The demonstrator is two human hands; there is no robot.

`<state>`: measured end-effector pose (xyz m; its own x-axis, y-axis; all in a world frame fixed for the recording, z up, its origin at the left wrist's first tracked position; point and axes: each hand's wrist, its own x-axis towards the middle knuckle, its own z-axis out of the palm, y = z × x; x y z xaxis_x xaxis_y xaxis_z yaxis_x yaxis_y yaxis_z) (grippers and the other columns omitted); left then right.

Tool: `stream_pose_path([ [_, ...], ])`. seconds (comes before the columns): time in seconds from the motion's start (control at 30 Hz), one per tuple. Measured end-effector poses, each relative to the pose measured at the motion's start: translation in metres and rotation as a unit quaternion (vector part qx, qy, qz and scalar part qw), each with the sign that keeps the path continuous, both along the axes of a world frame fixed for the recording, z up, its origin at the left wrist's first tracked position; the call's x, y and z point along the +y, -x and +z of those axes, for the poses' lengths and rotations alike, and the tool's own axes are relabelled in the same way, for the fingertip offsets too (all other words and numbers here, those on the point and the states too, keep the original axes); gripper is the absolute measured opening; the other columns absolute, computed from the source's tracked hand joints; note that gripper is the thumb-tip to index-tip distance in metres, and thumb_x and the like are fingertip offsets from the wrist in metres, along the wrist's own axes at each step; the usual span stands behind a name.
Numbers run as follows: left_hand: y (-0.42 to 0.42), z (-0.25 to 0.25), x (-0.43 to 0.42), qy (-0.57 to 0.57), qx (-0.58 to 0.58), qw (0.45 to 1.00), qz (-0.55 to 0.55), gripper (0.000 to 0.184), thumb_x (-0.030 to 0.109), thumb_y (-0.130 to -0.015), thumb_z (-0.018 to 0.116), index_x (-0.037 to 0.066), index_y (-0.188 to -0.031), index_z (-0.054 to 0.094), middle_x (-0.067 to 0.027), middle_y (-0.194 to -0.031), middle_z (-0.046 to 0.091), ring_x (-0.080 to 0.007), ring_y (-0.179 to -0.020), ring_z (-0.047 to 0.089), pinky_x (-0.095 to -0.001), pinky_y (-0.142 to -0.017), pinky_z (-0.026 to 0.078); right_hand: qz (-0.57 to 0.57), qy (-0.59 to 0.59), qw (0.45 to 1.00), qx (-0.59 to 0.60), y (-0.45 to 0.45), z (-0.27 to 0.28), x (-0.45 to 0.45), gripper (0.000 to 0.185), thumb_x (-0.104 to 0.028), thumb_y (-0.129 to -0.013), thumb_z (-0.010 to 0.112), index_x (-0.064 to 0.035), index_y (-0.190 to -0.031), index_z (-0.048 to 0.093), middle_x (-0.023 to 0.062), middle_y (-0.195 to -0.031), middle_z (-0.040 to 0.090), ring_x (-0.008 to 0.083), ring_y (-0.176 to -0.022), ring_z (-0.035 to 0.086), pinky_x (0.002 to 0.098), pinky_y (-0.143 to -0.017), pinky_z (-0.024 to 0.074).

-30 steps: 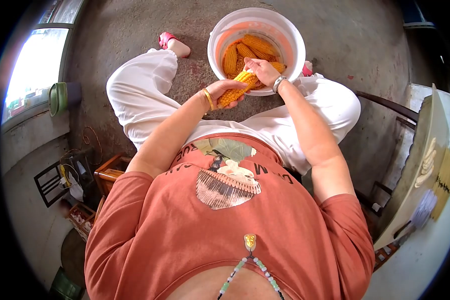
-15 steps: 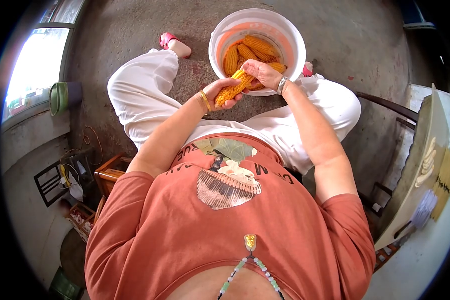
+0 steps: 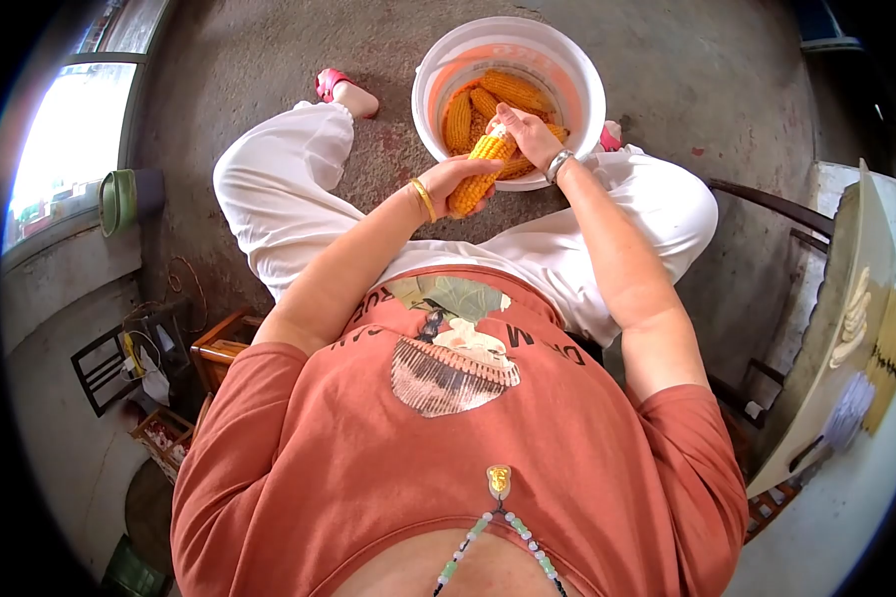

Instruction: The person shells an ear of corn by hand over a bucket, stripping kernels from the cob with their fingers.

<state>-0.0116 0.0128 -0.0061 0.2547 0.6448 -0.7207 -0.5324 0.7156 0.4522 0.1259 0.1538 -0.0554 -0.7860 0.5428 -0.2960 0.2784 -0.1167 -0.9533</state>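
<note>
A yellow ear of corn (image 3: 485, 164) is tilted over the near edge of the bucket, its lower part wrapped by my left hand (image 3: 452, 183). My right hand (image 3: 531, 139) is closed at the ear's upper end, where a pale, bare bit of cob shows; its fingertips are partly hidden. Below the hands stands a white bucket (image 3: 579, 75) with an orange tinge inside. Several more corn ears (image 3: 518, 90) lie in it, on top of what look like loose orange kernels.
The bucket stands on a grey concrete floor (image 3: 388, 45) between my white-trousered legs (image 3: 284, 189). A wooden stool-like piece (image 3: 227, 336) is at the left. On the right is a pale board-like surface (image 3: 816, 368) with things on it.
My right hand has turned and shifted slightly at the ear's upper end, baring the pale tip. My left hand and the ear have moved a little to the right, with the ear more upright.
</note>
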Motion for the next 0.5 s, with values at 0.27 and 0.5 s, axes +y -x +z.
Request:
stream_pose_path([
  [0.27, 0.002, 0.006, -0.001, -0.074, -0.082, 0.992, 0.064, 0.032, 0.026, -0.083, 0.067, 0.006, -0.102, 0.052, -0.0086, -0.079, 0.06, -0.0174, -0.068, 0.061, -0.0302, -0.058, 0.052, 0.023, 0.088, 0.995, 0.045, 0.002, 0.018, -0.001, 0.068, -0.067, -0.089, 0.041, -0.0064, -0.116, 0.058, 0.0029, -0.091, 0.059, 0.0064, -0.074, 0.055, 0.0192, -0.062, 0.0468],
  [0.5, 0.009, -0.004, -0.006, -0.045, -0.134, 0.989, 0.034, 0.033, 0.028, -0.083, 0.064, 0.003, -0.102, 0.054, -0.0083, -0.076, 0.059, -0.0162, -0.055, 0.057, -0.0283, -0.047, 0.047, 0.036, 0.01, 0.989, 0.143, 0.003, 0.029, -0.012, 0.052, -0.049, -0.087, 0.063, -0.0071, -0.118, 0.056, 0.0027, -0.092, 0.06, 0.0079, -0.082, 0.057, 0.0217, -0.069, 0.0488],
])
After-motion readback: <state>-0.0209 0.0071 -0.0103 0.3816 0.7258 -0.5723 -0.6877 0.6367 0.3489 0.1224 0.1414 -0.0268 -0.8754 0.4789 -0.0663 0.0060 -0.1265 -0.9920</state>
